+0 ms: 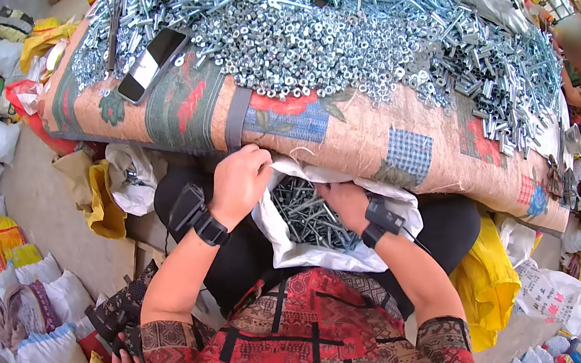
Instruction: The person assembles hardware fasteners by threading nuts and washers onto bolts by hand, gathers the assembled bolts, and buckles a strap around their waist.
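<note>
The white sack (280, 250) is set in the lap, just below the near edge of the desk (358, 139), with its mouth spread wide and bolts (307, 222) heaped inside. At the far left of the mouth, the rim appears to be pinched in the grip of the left hand (238, 182). The right hand (347, 206) is dipped in at the far right; whether its grip is clenched on anything cannot be told, as the fingertips are partly hidden.

For good handling, the rim should be held high and taut by the left hand, so that nothing is spilled between lap and desk. The bolts are best gathered a few at a time with loosely curled fingers, since their shafts lie crossed and may well snag (the folded rim seems the likeliest place). The black cable (419, 243) by the right wrist should be kept clear of the mouth.

As for writing, red characters and smaller dark lines are printed on the bag (542, 297) at the right, but they are too small and skewed to be read with certainty. On the phone (147, 69), which is laid beside the nuts (312, 44), no wording can be made out on the screen. No brand can be read on the wristband (210, 229).
</note>
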`<state>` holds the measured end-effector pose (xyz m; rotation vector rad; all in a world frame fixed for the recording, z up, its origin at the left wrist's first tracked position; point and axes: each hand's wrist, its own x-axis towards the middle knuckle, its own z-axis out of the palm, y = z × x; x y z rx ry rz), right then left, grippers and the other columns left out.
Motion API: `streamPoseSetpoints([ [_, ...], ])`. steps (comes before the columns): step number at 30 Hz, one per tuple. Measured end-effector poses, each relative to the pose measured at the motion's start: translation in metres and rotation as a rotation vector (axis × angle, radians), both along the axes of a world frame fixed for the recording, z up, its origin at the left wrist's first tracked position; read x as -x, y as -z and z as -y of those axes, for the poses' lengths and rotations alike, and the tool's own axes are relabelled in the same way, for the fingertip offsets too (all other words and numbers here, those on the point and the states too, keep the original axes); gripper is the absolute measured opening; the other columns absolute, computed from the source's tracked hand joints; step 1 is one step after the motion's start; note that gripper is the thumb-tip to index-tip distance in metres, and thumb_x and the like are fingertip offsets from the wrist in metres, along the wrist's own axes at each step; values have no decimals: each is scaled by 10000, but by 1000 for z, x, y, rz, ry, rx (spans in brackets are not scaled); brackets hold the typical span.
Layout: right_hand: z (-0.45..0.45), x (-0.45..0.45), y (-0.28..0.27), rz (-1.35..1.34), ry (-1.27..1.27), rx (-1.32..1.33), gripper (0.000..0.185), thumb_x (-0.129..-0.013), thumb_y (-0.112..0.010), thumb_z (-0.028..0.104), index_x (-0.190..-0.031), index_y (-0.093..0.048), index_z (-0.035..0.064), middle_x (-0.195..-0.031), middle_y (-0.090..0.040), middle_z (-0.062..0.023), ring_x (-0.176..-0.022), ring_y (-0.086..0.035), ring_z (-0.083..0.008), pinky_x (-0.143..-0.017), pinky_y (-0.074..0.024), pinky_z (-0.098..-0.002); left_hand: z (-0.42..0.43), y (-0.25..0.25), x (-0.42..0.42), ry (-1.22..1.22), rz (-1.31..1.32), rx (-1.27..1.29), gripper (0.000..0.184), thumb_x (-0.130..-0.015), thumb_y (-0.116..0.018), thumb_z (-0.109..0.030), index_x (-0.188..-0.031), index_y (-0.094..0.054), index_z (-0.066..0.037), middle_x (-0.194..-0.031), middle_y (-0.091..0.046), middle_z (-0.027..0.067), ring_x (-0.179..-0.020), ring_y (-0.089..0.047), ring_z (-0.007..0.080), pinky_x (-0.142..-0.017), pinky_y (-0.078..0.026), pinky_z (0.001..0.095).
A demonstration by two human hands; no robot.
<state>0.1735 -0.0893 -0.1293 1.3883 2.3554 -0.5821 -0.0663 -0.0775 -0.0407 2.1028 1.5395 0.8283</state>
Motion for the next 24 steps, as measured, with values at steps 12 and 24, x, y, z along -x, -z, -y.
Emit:
streamPoseSetpoints([
  [12, 9, 8, 7, -167, -22, -345, 425, -823, -604, 238, -1203, -558, 52, -1219, -550, -181, -1201, -492, -326, -986, -396, -472, -9, 8, 6, -30, 64, 40, 55, -773, -630, -97, -764, -606, -48, -738, -582, 131, -708, -582, 349, -610, -445, 425],
  [24, 10, 26, -2, -420, -5, -381, 361, -769, -683, 271, -999, -623, -2, -984, -636, -178, -935, -608, -349, -782, -472, -463, -18, -8, 13, 58, -66, 146, 191, -830, -604, -245, -799, -605, -56, -715, -595, 158, -727, -593, 360, -625, -438, 460],
])
